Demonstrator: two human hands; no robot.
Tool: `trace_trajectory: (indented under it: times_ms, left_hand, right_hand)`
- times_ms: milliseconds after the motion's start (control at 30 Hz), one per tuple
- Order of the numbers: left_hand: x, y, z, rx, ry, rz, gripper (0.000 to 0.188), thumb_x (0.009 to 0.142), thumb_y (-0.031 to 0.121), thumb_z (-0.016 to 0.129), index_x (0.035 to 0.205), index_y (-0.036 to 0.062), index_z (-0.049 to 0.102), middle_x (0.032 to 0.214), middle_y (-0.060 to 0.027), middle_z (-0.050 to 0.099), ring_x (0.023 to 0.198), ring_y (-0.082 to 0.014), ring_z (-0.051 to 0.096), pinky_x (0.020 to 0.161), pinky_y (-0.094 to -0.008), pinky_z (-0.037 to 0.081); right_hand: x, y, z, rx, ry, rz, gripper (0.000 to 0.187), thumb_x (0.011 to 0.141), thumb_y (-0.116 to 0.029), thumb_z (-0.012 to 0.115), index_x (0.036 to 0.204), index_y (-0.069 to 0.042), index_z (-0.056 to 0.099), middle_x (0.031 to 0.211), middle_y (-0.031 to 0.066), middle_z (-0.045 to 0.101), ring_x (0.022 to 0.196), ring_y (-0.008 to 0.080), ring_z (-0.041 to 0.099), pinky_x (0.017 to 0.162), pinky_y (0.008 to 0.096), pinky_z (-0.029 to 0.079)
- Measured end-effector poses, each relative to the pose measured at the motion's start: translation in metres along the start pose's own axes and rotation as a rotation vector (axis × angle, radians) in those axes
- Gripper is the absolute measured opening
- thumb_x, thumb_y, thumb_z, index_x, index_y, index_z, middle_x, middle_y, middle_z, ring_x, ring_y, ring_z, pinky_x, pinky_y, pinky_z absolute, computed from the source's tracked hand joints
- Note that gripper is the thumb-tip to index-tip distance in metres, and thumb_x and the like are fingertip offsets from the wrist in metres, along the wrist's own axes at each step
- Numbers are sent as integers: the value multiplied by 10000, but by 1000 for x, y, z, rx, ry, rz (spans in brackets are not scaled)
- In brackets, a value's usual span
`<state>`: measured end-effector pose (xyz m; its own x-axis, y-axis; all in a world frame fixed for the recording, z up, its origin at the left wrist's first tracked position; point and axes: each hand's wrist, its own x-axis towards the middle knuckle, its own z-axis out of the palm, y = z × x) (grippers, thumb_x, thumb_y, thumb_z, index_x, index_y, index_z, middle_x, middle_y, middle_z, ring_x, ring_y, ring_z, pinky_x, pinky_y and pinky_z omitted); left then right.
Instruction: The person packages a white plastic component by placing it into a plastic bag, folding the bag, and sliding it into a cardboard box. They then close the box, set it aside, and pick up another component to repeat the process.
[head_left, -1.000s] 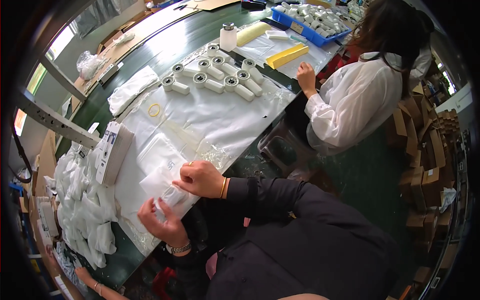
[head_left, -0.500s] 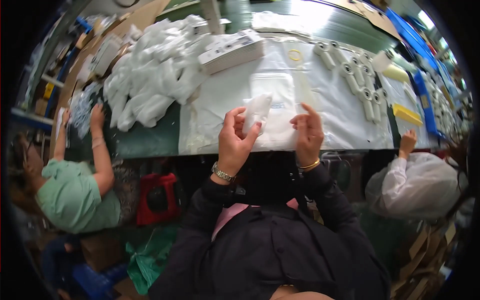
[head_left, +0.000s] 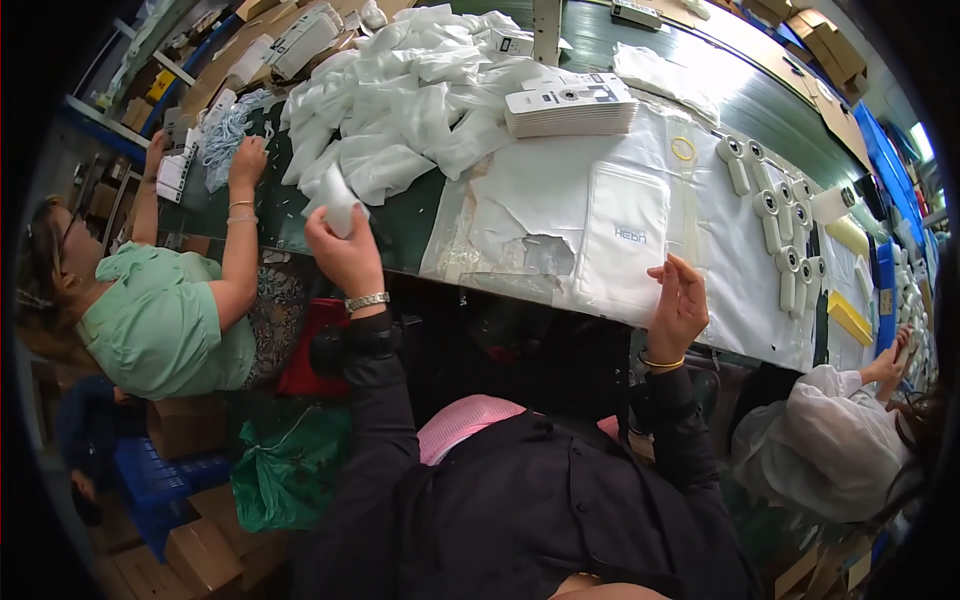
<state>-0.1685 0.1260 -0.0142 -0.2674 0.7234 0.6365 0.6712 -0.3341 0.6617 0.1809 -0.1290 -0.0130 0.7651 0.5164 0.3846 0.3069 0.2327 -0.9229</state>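
Note:
A small white wrapped packet point(head_left: 338, 198) is pinched in my left hand point(head_left: 348, 252), up beside the near edge of a heap of similar soft white packets point(head_left: 400, 125). What is inside the wrapping is hidden. My right hand point(head_left: 682, 308) holds nothing, its fingers loosely bent and apart, at the table's front edge. Right beside it lies a flat stack of white printed plastic bags point(head_left: 625, 225). Behind that stack, a pile of flat white printed cartons point(head_left: 572, 108) rests on the white table covering.
Several white handheld devices with round heads point(head_left: 768, 205) stand in rows at the right, near a yellow tray point(head_left: 850, 318). A yellow ring point(head_left: 683, 148) lies behind the bags. One co-worker in green point(head_left: 165, 310) sits left, another in white point(head_left: 825, 440) right.
My left hand has moved left with the packet, from over the bags to the heap's near edge. My right hand stays near the bags. The view has turned left.

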Motion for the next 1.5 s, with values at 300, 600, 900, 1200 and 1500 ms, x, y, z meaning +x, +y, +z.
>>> trace_trajectory:
  times_ms: [300, 600, 900, 1200, 1500]
  left_hand:
    - [39, -53, 12, 348, -107, 73, 587, 901, 486, 836, 1168, -8, 661, 1078, -236, 689, 1061, -419, 640, 943, -512, 510]
    - [-10, 45, -2, 115, 124, 509, 342, 967, 245, 803, 1188, 7, 698, 1245, -178, 635, 1182, -356, 607, 1020, -486, 497]
    - [-92, 131, 19, -250, -301, 514, 205, 969, 68, 706, 1167, 14, 709, 1298, -145, 634, 1243, -322, 586, 1082, -466, 443]
    - [-107, 127, 29, -165, -381, 565, 199, 945, 74, 701, 1144, 58, 715, 1288, -66, 666, 1224, -274, 608, 1096, -438, 370]
    - [-109, 128, 27, -112, -376, 566, 188, 943, 80, 700, 1130, 64, 715, 1263, -51, 677, 1211, -257, 616, 1111, -438, 357]
  right_hand:
    - [5, -8, 1, -96, -115, -99, 113, 1008, -74, 739, 1105, -21, 762, 864, 75, 747, 707, 125, 675, 868, 291, 518]
    - [45, -90, -105, -556, -556, 371, 152, 931, -180, 816, 846, -61, 778, 889, 73, 764, 944, 274, 699, 894, 405, 535]
    - [121, 7, -205, -1310, 143, -192, 286, 903, -364, 812, 1044, -120, 763, 986, 98, 741, 1015, 306, 694, 911, 419, 535]
    - [126, 20, -214, -1349, 156, 71, 377, 860, -421, 829, 1052, -105, 755, 1070, 138, 730, 1040, 347, 696, 906, 445, 552]
    - [59, -10, -144, -1150, 65, -71, 335, 830, -370, 829, 1006, -92, 766, 1122, 152, 714, 1043, 353, 696, 916, 446, 554]
